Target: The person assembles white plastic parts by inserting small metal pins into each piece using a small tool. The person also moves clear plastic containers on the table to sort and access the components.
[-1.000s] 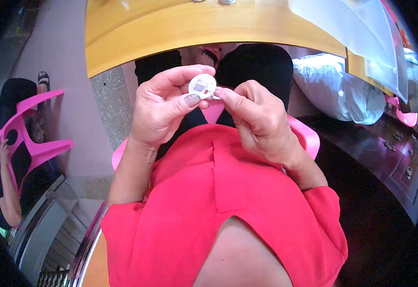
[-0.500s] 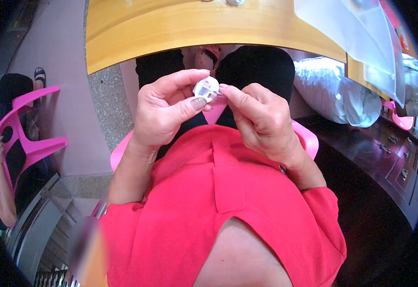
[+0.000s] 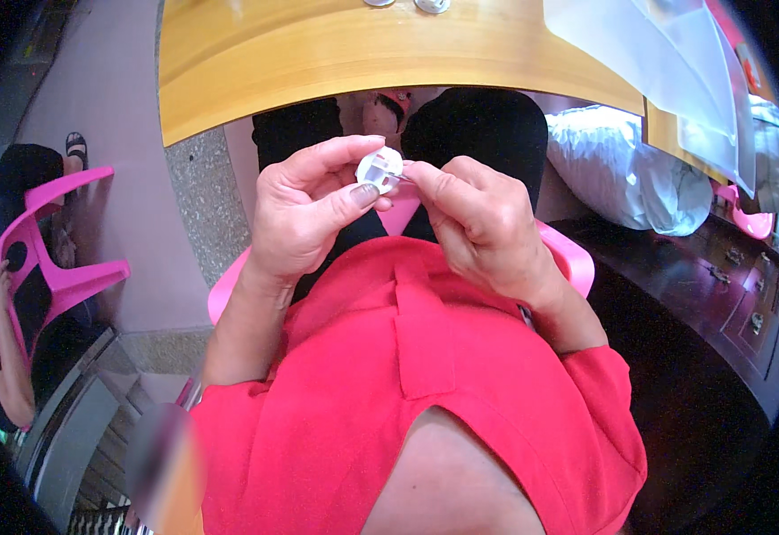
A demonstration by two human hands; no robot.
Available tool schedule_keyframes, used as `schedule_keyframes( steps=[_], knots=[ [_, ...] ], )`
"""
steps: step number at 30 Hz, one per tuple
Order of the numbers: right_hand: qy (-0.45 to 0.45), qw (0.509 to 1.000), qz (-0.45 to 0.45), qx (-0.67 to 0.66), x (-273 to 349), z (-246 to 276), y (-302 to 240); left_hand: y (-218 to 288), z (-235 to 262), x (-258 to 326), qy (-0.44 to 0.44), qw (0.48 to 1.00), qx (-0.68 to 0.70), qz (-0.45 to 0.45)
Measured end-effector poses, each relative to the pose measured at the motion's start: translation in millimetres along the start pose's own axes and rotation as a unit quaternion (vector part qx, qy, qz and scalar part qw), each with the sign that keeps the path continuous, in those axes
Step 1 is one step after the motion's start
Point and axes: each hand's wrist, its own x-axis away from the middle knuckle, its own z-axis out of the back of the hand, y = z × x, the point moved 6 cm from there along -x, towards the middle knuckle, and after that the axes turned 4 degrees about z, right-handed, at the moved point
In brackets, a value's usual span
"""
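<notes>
You hold a small white round piece point(image 3: 376, 166) in the upper middle of the frame, above your lap and short of the worktop point(image 3: 345, 58). Of your hands, the left hand point(image 3: 309, 201) pinches it between thumb and fingers, the thumb covering part of its lower rim. Your right hand point(image 3: 478, 205) is curled, thumb and forefinger pressed together beside the piece's right side; a thin bit point(image 3: 401, 177) shows at their tips, too small to name.

The worktop's curved front edge crosses the frame just above your hands, with two small objects point(image 3: 432, 4) cut off at the top. At upper right, a translucent plastic sheet point(image 3: 643, 62) hangs over the worktop's corner, hiding part of it. Below that sits a bulging white bag point(image 3: 630, 169), near dark furniture point(image 3: 719, 285) at the right. Pink chair arms point(image 3: 572, 259) flank you. At the left of the frame, another person's arm point(image 3: 16, 379) reaches to a pink chair point(image 3: 73, 290), well apart from your hands.
</notes>
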Motion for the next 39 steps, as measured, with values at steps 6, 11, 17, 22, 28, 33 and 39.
schedule_keyframes(
  steps=[6, 11, 17, 22, 28, 33, 39],
  knots=[
    [-0.005, 0.997, -0.036, -0.075, -0.3, -0.5, 2.8, 7.4, -6.9, 1.0, 0.009, 0.999, -0.04, -0.024],
    [-0.019, 0.996, -0.052, -0.072, 0.4, -1.8, 5.5, 3.6, -6.4, -0.5, 0.0, 0.999, -0.037, -0.028],
    [-0.014, 0.998, -0.056, 0.003, 0.5, 1.8, 2.0, -3.4, -6.9, -5.3, 0.027, 0.999, 0.046, 0.01],
    [-0.01, 0.997, -0.045, 0.058, 1.6, 2.6, 0.5, -4.4, -7.9, -4.9, 0.036, 0.998, 0.045, 0.008],
    [-0.019, 0.996, -0.046, 0.079, 1.8, 2.0, 1.5, -6.8, -7.7, -5.5, 0.029, 0.999, 0.037, 0.002],
    [-0.053, 0.988, -0.027, 0.142, 2.5, -1.5, 0.4, -6.4, -8.9, -4.5, 0.03, 0.999, 0.01, 0.004],
    [-0.084, 0.97, 0.004, 0.23, 0.5, -4.4, -8.4, -3.7, -13.2, -2.4, 0.037, 0.997, -0.063, -0.009]
  ],
)
